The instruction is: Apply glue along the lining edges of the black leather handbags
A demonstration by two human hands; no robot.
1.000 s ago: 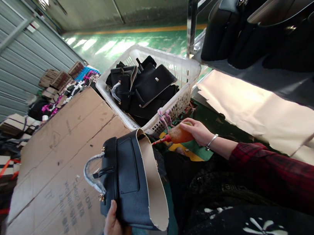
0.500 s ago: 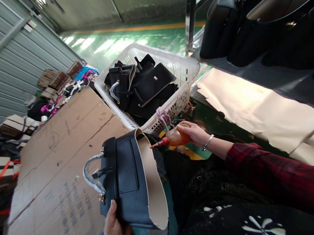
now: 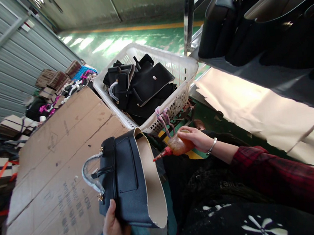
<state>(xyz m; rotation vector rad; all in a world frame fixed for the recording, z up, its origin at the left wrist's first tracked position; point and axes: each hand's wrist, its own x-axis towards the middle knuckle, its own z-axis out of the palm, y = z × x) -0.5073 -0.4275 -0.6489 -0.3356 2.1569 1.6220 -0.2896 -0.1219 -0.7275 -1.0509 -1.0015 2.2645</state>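
Black handbag panel sits low in the middle of the view, its long axis running roughly up and away from the person, wrapped handle sticking out to the left and the pale beige flap curling down its right edge. Left hand grips it from below, thumb pressed on the black face, fingers closed round the bottom edge. Over to the right, the orange squeeze bottle lies nearly level, red nozzle aimed left and slightly down at the flap's upper edge, tip just short of it. Right hand is wrapped over the bottle's body, wrist bent, bracelet showing, red plaid sleeve trailing back toward the lower right. Compared with a second ago, the bottle has dropped a little and its nozzle now tilts downward; the bag has barely shifted. Behind them, the white basket holds more black bag pieces, and the flattened cardboard sheet spreads out on the left.
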